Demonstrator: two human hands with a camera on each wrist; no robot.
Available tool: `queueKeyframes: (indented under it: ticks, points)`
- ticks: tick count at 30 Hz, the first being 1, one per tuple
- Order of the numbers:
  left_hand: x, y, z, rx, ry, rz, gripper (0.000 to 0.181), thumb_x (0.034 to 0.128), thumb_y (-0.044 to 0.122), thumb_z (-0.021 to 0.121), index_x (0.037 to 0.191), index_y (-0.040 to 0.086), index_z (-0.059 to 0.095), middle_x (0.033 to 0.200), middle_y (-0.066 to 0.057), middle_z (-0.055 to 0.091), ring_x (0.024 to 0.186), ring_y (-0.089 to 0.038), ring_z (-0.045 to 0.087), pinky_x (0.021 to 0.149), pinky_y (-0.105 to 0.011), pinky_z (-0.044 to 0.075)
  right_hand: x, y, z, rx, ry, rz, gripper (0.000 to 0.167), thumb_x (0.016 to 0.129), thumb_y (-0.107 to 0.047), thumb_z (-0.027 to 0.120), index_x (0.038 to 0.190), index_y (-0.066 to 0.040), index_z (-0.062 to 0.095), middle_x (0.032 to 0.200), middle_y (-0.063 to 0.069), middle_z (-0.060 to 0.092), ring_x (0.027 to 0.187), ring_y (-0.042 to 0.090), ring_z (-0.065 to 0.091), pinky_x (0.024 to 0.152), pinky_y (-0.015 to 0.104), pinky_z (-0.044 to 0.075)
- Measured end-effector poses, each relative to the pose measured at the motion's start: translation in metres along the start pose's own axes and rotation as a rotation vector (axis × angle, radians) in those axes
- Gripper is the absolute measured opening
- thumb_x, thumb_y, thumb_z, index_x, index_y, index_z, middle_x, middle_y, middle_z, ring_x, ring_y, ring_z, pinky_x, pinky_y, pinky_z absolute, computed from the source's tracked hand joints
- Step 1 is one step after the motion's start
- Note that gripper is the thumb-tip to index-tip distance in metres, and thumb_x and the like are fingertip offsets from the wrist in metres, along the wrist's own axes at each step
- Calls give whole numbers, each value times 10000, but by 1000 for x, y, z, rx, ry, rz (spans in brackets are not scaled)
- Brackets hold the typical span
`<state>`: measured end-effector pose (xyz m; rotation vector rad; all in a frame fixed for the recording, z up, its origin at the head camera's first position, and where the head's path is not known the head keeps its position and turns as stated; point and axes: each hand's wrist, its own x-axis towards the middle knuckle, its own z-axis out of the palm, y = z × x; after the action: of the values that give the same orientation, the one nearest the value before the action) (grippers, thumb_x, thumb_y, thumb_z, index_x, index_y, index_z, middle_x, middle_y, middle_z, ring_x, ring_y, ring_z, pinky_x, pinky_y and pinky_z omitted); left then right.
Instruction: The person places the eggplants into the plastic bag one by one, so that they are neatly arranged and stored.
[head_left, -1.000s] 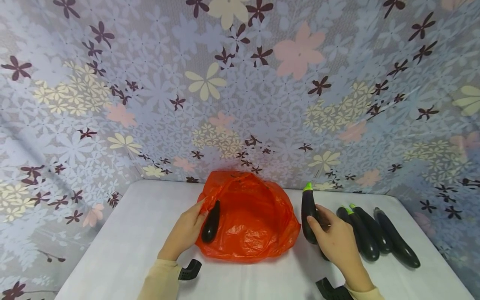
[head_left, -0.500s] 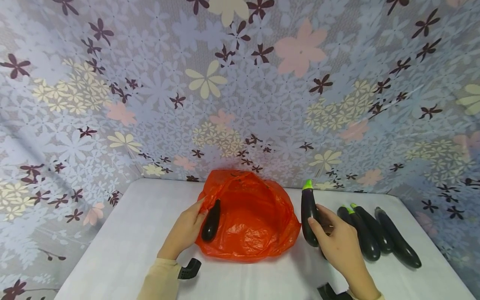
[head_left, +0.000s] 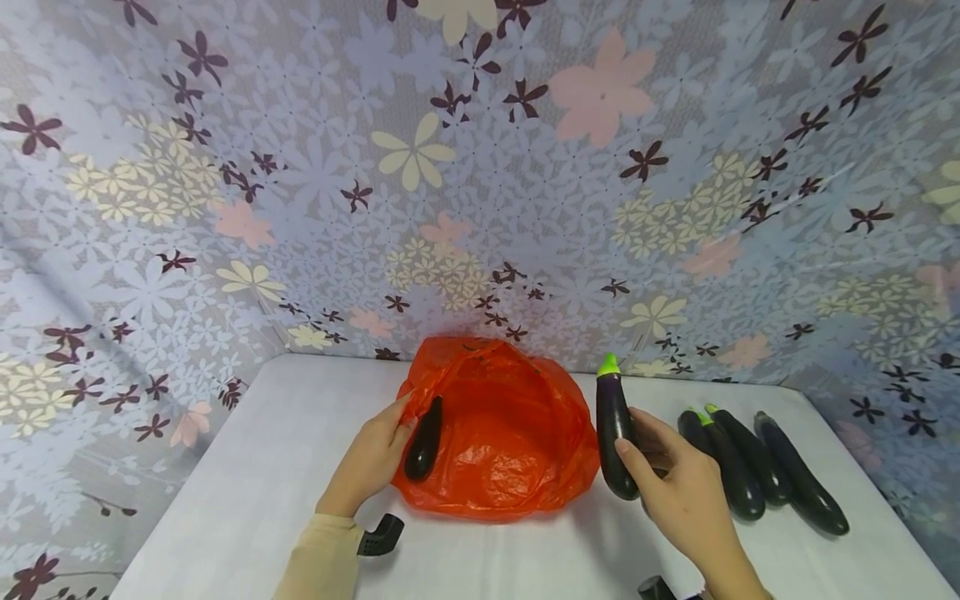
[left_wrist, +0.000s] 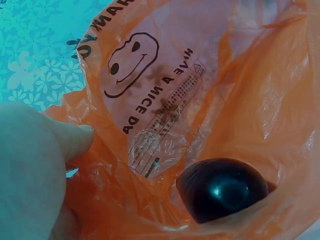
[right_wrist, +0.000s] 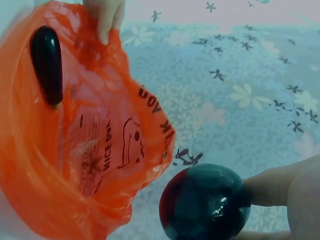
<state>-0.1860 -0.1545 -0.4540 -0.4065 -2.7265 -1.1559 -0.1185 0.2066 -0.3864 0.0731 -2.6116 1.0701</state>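
Just right of the red plastic bag (head_left: 510, 487), the right hand (head_left: 686, 483) grips a dark eggplant (head_left: 617, 442) between thumb and fingers, its green stem end (head_left: 609, 364) rising above the grip (the rounded end points down). The left hand (head_left: 371, 458) pinches the bag's left rim, next to a second eggplant (head_left: 425, 442) inside the bag; further eggplants (head_left: 802, 475) lie well to its right.

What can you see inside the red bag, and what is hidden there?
Inside the red bag, one dark eggplant shows, near the left hand holding the bag. The eggplant's underside and anything behind the bag's folds are hidden.
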Motion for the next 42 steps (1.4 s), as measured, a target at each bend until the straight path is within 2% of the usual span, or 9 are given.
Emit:
queueKeyframes:
  ticks: [8, 13, 20, 25, 30, 36, 42]
  points:
    - [-3, -2, 0, 3, -6, -4, 461, 1051, 160, 509, 1500, 66, 465, 1419, -112, 571, 1295, -325, 548, 1114, -521, 394, -7, -10, 2, 31, -29, -8, 498, 984, -318, 653, 1397, -49, 584, 1127, 129, 716, 913, 234, 703, 755, 333, 606]
    - [-3, -2, 0, 0, -5, -5, 449, 1051, 154, 509, 1490, 67, 475, 1397, -114, 586, 1275, -328, 561, 1106, -527, 403, -12, -16, 5, 70, -47, -21, 471, 979, -310, 667, 1388, -87, 599, 1139, 108, 718, 907, 206, 710, 716, 223, 569]
    - [-4, -1, -2, 8, -3, 0, 454, 1049, 153, 511, 1492, 60, 471, 1394, -122, 587, 1271, -333, 563, 1104, -527, 405, -19, -26, 13, 89, -67, -61, 429, 955, -259, 704, 1352, -112, 631, 1134, 44, 717, 945, 158, 683, 781, 273, 585]
    - [-5, 0, -2, 13, -8, -2, 456, 1049, 151, 509, 1491, 50, 467, 1390, -131, 588, 1267, -337, 565, 1101, -529, 408, -24, -31, 21, 114, -115, -50, 439, 938, -275, 728, 1347, -142, 640, 1155, 2, 708, 956, 119, 659, 787, 275, 584]
    - [-5, -1, -2, 11, -10, 1, 455, 1052, 156, 507, 1494, 57, 466, 1403, -125, 580, 1279, -332, 557, 1106, -526, 403, -29, -35, 30, 151, -178, -15, 439, 921, -303, 747, 1337, -201, 649, 1158, -43, 705, 938, 93, 647, 741, 260, 573]
    - [-5, -1, -1, 19, -8, 7, 443, 1050, 147, 507, 1486, 72, 479, 1386, -114, 591, 1261, -323, 569, 1100, -524, 412, -32, -38, 43, 186, -210, -21, 428, 910, -275, 759, 1320, -202, 661, 1052, -112, 711, 892, 61, 638, 780, 296, 574]
    - [-5, 0, 0, 16, -13, 9, 442, 1047, 140, 504, 1482, 67, 481, 1382, -112, 592, 1255, -319, 572, 1097, -526, 414, -32, -37, 58, 200, -219, -28, 400, 896, -247, 768, 1285, -207, 681, 961, -141, 706, 885, 63, 641, 715, 273, 550]
